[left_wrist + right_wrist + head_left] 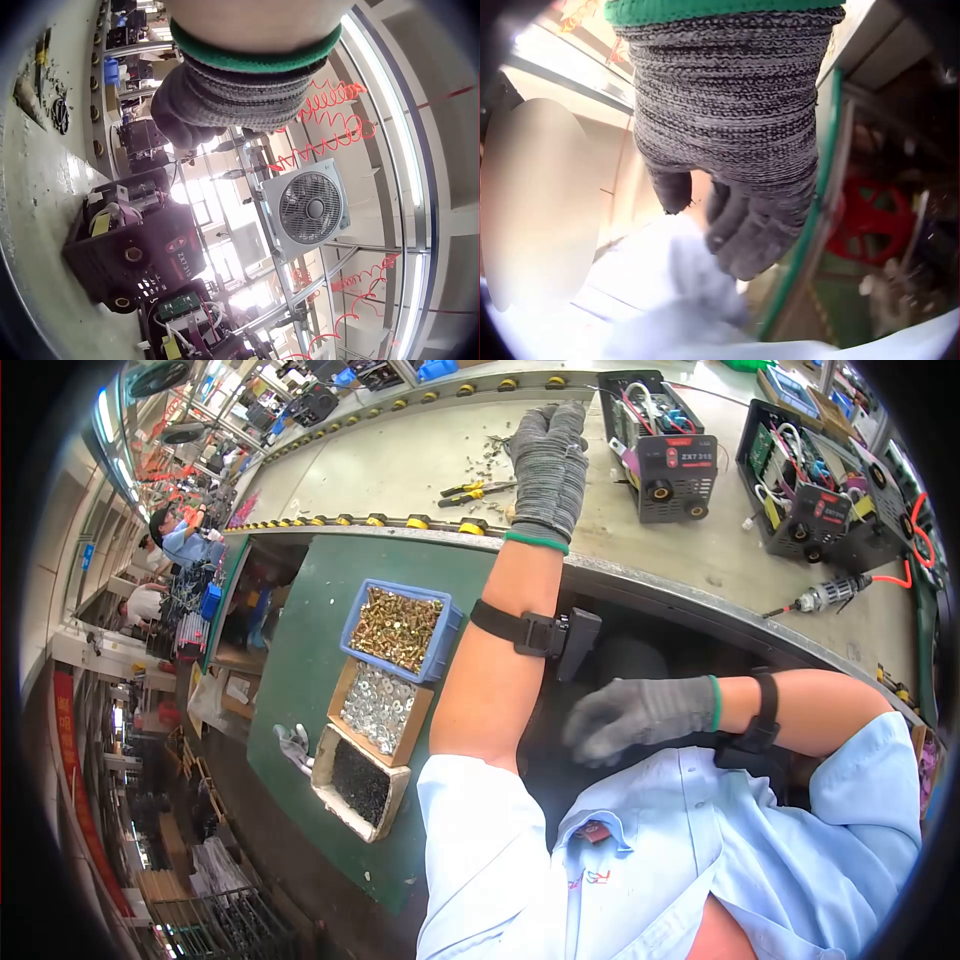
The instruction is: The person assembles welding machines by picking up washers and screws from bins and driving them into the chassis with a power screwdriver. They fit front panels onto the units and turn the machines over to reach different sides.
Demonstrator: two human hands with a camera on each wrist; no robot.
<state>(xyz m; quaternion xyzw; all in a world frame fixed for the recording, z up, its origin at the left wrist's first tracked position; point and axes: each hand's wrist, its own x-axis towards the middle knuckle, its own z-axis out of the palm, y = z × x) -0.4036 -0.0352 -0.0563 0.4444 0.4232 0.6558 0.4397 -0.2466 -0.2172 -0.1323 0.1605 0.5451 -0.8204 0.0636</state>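
Observation:
My left hand [548,470], in a grey knit glove with a green cuff, reaches over the conveyor-like work surface [390,465]. Its fingers bend in the left wrist view, and nothing shows between them. Just right of it stands an open-topped black machine [676,472] marked ZX7 315, wires and circuit parts exposed. Yellow-and-black pliers [476,492] lie left of the hand among scattered small metal pieces [490,450]. Close before the light blue shirt [640,860] hangs my right hand [645,715], gloved alike. In the right wrist view its fingers curl loosely around nothing; it blurs slightly in the head view.
On a green table [320,600] stand a blue bin [452,635] of brass-coloured screws, a cardboard box [408,735] of washers and a white box [395,810] of black screws. More open machines [825,510] and a power screwdriver [830,594] with red hose sit at right.

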